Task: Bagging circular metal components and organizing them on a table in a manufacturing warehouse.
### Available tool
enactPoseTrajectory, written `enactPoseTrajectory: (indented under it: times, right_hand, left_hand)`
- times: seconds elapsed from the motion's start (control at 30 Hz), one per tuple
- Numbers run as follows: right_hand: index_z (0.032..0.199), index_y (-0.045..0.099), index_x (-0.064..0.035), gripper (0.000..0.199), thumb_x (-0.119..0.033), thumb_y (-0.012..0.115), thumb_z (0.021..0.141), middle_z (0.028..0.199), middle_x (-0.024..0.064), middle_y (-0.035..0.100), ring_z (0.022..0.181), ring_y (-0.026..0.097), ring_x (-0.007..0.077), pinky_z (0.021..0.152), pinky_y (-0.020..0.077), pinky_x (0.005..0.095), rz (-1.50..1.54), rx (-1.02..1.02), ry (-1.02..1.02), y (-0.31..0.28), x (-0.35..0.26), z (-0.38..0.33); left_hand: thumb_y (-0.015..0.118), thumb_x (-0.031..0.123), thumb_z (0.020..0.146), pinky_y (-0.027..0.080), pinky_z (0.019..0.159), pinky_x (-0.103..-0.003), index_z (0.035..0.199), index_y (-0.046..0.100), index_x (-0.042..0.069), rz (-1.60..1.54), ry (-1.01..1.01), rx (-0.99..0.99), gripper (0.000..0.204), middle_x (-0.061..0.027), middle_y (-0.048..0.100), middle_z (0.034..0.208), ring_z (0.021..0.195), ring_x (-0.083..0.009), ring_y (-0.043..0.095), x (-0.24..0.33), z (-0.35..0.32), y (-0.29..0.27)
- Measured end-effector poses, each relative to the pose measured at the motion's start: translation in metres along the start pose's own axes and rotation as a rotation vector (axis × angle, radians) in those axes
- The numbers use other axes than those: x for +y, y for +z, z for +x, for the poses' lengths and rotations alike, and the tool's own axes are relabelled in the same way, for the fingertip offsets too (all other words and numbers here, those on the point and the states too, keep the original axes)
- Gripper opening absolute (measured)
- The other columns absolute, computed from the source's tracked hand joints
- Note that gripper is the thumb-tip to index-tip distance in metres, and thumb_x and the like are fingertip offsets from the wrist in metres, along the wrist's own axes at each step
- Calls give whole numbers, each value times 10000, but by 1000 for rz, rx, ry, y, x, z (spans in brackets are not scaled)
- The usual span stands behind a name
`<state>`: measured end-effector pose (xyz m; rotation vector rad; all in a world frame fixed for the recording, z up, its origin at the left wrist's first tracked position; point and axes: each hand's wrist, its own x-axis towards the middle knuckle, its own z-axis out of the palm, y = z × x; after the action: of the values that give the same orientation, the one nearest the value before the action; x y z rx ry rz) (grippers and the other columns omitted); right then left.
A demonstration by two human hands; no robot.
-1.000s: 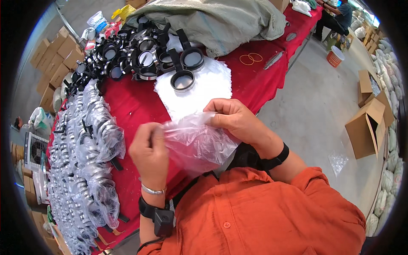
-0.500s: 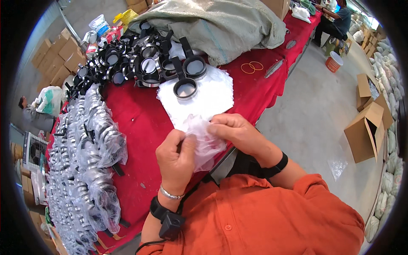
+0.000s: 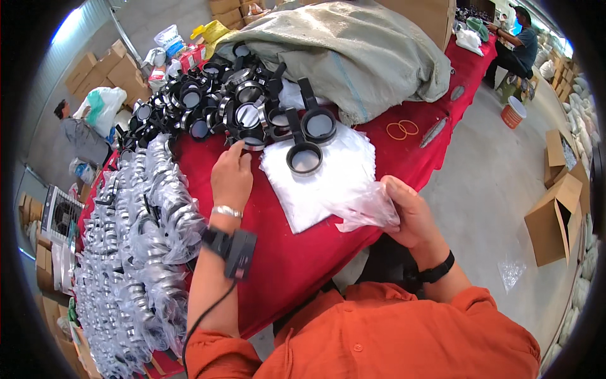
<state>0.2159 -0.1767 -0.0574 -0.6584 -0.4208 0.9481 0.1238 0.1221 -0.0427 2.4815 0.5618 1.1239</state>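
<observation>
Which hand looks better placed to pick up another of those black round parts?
Probably the left hand: it is stretched over the red table, fingertips at the edge of the pile of black round parts, and holds nothing. The right hand is busy holding a clear plastic bag nearer the body.

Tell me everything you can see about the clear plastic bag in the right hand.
The bag is thin, clear, crinkled plastic, and looks empty. The right hand pinches it at one end, so it hangs out leftward, low over the red table. Its far end overlaps the stack of bags.
</observation>
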Motion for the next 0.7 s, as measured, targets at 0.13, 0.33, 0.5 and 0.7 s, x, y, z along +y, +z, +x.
enactPoseTrajectory:
  times: [0.13, 0.33, 0.5, 0.7]
  right_hand:
    - [884, 548, -88, 198, -271, 499, 938, 676, -26, 520, 523, 446, 69, 427, 325, 214, -73, 96, 81, 0, 8, -3]
    - [927, 537, -74, 200, -274, 532, 916, 757, 0, 566, 581, 506, 80, 466, 375, 212, -47, 43, 115, -16, 8, -3]
    - [930, 543, -75, 199, -270, 506, 932, 726, -7, 546, 561, 473, 79, 456, 352, 215, -27, 91, 117, -12, 10, 4]
    - [962, 556, -71, 190, -245, 482, 943, 785, 0, 581, 624, 534, 89, 493, 394, 208, -81, 182, 118, 6, 9, -5]
  left_hand:
    - [598, 238, 814, 480, 685, -457, 1019, 604, 29, -23, -160, -292, 293, -234, 622, 786, 768, -389, 613, -31, 26, 22]
    - [623, 147, 775, 463, 672, -473, 840, 560, 5, 463, -3, -273, 168, -210, 610, 760, 758, -397, 593, -16, 18, -28]
    - [604, 87, 778, 457, 650, -448, 799, 539, 13, 410, 176, -285, 101, -188, 576, 762, 728, -382, 571, 18, -2, -53]
    - [564, 156, 846, 484, 630, -375, 930, 576, 13, -1039, -393, -300, 166, -95, 612, 948, 716, -239, 595, 85, 11, -71]
